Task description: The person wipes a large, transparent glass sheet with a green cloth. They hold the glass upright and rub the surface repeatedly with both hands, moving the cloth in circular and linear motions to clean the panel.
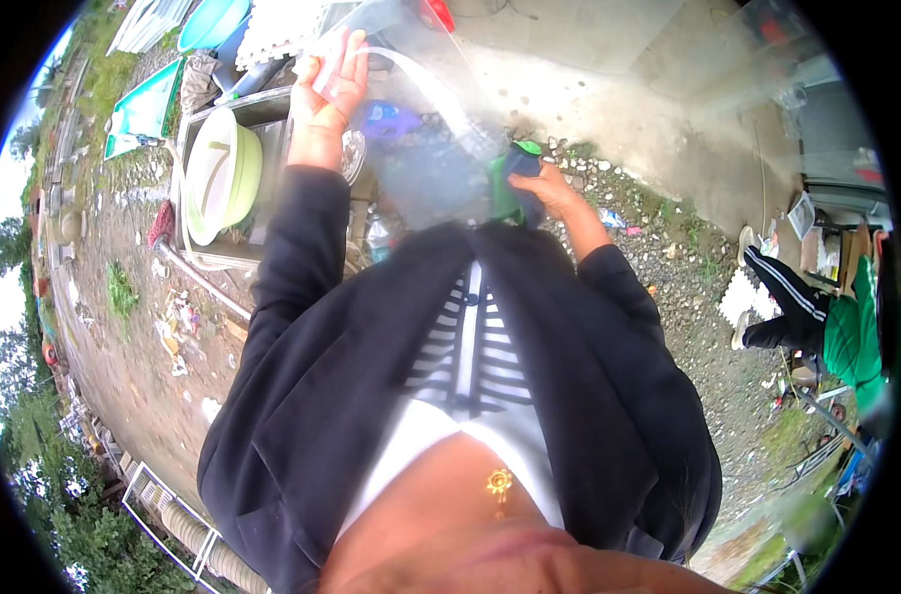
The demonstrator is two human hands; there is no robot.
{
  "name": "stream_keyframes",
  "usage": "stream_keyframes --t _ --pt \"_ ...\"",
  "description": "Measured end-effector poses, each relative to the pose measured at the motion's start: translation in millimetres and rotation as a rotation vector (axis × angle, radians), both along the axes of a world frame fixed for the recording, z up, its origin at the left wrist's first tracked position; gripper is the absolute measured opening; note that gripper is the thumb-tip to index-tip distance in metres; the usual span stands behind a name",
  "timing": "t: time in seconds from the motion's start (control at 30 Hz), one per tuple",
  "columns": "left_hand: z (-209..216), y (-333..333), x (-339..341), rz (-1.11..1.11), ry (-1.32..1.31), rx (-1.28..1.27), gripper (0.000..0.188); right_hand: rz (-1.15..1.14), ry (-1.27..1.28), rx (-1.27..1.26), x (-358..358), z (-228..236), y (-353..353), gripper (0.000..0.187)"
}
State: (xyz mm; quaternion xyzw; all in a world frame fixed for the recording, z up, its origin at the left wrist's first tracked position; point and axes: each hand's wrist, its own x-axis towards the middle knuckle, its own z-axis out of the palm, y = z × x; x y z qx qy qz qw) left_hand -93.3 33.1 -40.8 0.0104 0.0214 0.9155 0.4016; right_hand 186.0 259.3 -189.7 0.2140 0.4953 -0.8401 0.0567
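My left hand is raised at the upper left, palm showing and fingers curled at the edge of a translucent plastic piece. This piece is cloudy, with a curved whitish band, and its full shape is hard to make out. At its lower right side, my right hand grips a green and dark blue item, which looks like a cloth. Through or beside the plastic shows a purple object. My jacket hides what lies closer to my body.
Left of my left arm, a pale green basin rests in a grey sink-like trough. A red-headed pole leans there. A teal tray and blue basin lie beyond. Another person is at the right. Gravel borders concrete.
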Motion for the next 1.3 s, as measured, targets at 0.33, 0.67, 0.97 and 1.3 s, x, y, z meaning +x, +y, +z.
stream_keyframes --t 0.33,0.67,0.97,1.3 --pt "54.0 8.0 53.2 -0.05 0.536 -0.155 0.068 -0.168 0.052 -0.035 -5.9 27.5 17.7 0.019" --pt "75.9 6.0 68.8 -0.107 0.471 -0.052 0.062 -0.38 0.081 0.314 -11.6 19.7 46.3 0.027" --pt "98.9 15.9 78.3 -0.065 0.566 -0.109 0.052 -0.461 0.753 0.373 -46.0 172.9 39.8 0.035" --pt "123.0 19.7 77.6 0.007 0.468 0.022 0.056 -0.279 0.676 1.269 -112.7 93.5 -66.7 0.048"
